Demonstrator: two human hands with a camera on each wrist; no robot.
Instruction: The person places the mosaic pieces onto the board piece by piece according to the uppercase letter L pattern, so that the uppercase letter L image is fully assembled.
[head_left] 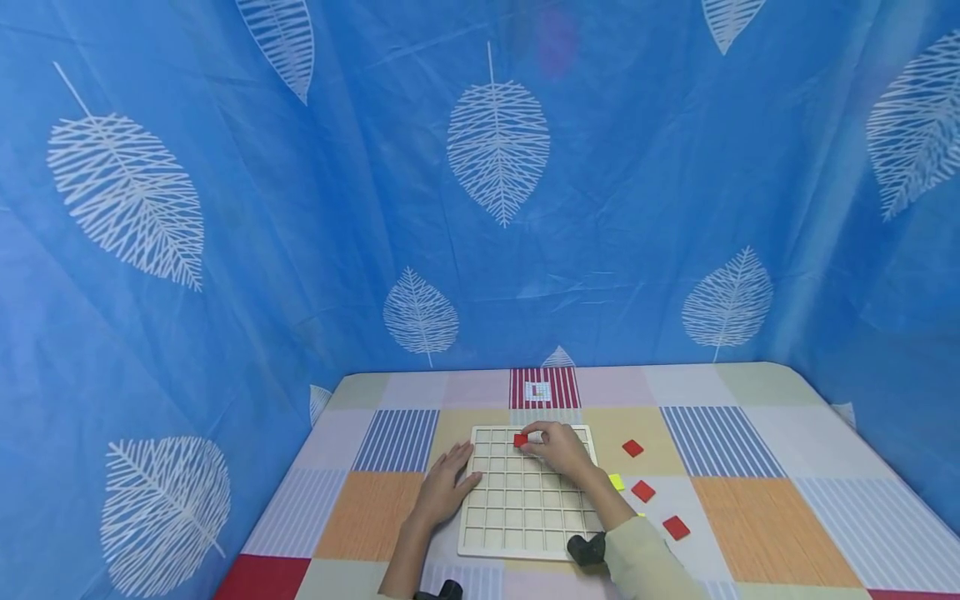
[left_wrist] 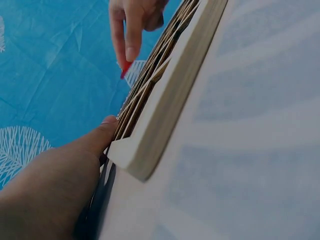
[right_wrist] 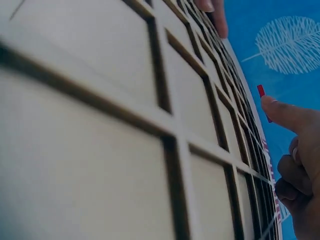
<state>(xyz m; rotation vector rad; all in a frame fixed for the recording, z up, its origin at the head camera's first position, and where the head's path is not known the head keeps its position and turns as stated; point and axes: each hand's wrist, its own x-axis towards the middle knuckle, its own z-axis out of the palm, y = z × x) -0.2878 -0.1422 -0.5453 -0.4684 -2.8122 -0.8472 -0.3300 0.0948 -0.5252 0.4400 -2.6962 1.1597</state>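
A pale gridded board (head_left: 496, 517) lies on the table, divided into square cells by raised ridges. Over its far rows, my right hand (head_left: 561, 450) pinches a red square tile (head_left: 520, 440) between thumb and fingers. In the right wrist view the tile (right_wrist: 260, 91) is seen edge-on, above the grid, and the other fingers curl in below the thumb. At the board's left side rests my left hand (head_left: 442, 492), fingers extended and thumb against the edge. The left wrist view shows that thumb (left_wrist: 102, 132) beside the board's corner.
Right of the board lie red tiles: a far one (head_left: 633, 448), a middle one (head_left: 643, 491) and a near one (head_left: 676, 527). A yellow tile (head_left: 617, 482) peeks out beside my right forearm, another mostly hidden by the sleeve (head_left: 645, 558). A blue leaf-patterned curtain (head_left: 615, 208) surrounds the patchwork tablecloth (head_left: 757, 517).
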